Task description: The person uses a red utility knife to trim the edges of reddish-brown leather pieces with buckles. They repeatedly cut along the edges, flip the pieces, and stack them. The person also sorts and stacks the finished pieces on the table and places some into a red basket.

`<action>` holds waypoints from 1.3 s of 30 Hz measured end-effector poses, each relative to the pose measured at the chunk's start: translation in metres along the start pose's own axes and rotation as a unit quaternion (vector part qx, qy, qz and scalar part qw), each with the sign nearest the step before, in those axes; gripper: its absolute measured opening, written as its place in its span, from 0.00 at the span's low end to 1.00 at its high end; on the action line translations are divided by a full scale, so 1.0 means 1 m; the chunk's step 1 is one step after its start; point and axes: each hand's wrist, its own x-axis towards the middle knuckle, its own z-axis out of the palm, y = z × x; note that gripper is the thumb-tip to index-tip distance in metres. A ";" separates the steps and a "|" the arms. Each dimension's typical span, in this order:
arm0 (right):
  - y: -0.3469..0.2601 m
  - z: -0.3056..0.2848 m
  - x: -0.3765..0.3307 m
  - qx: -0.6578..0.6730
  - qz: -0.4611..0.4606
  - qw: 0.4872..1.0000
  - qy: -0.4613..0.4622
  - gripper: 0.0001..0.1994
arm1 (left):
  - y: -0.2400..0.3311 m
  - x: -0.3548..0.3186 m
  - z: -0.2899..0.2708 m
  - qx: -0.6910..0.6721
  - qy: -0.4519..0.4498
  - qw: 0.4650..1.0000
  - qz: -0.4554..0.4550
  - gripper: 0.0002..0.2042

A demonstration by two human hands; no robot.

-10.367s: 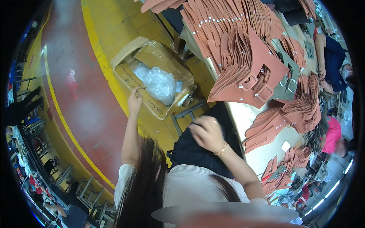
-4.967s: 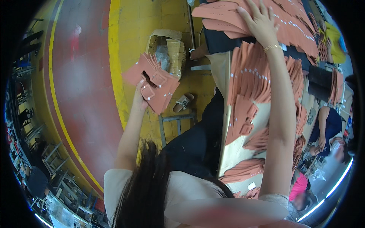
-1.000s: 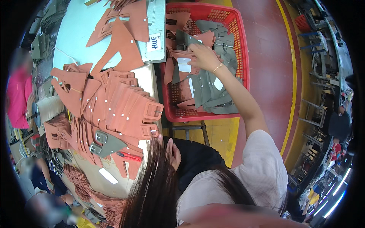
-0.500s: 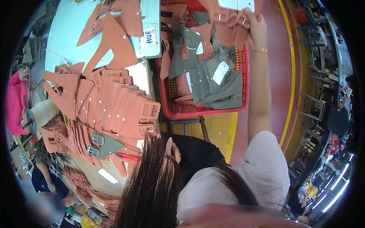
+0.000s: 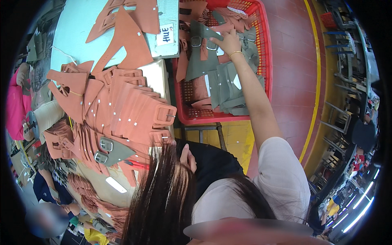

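Observation:
My right hand point(image 5: 229, 43) reaches over the red plastic basket point(image 5: 267, 61), thumb and fingers apart, with nothing visibly held. Its thumb is near a dark green strap piece point(image 5: 200, 61) with metal buckles. Beyond the fingertips lie salmon-coloured pieces point(image 5: 234, 20) at the basket's far end. Below my right forearm is a stack of dark green pieces point(image 5: 224, 81) with a white tag. My left hand point(image 5: 188, 158) rests by my lap at the table edge, its fingers loosely extended and apparently bare; hair hides part of it.
A fanned stack of salmon buckle straps point(image 5: 134, 102) covers the table to the left. A green two-buckle piece point(image 5: 108, 151), a red pen point(image 5: 136, 164) and a thread cone point(image 5: 47, 116) lie around it. A pale green board point(image 5: 77, 32) carries more salmon pieces. Co-workers sit at left.
My right hand has let go of the salmon pieces with the white tag, now at the basket's far end. It has moved left and nearer, over the green pieces. My left hand stays put.

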 end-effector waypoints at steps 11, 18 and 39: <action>-0.035 -0.011 -0.021 0.030 0.035 0.998 0.038 0.30 | 0.001 -0.003 0.003 0.012 -0.020 1.000 -0.019 0.21; -0.036 -0.020 -0.032 0.041 -0.004 0.998 0.050 0.25 | -0.001 -0.001 0.000 0.016 -0.051 0.998 -0.019 0.19; 0.052 -0.081 0.028 0.488 0.111 0.853 0.151 0.14 | -0.003 -0.003 0.003 -0.033 -0.037 0.997 -0.053 0.21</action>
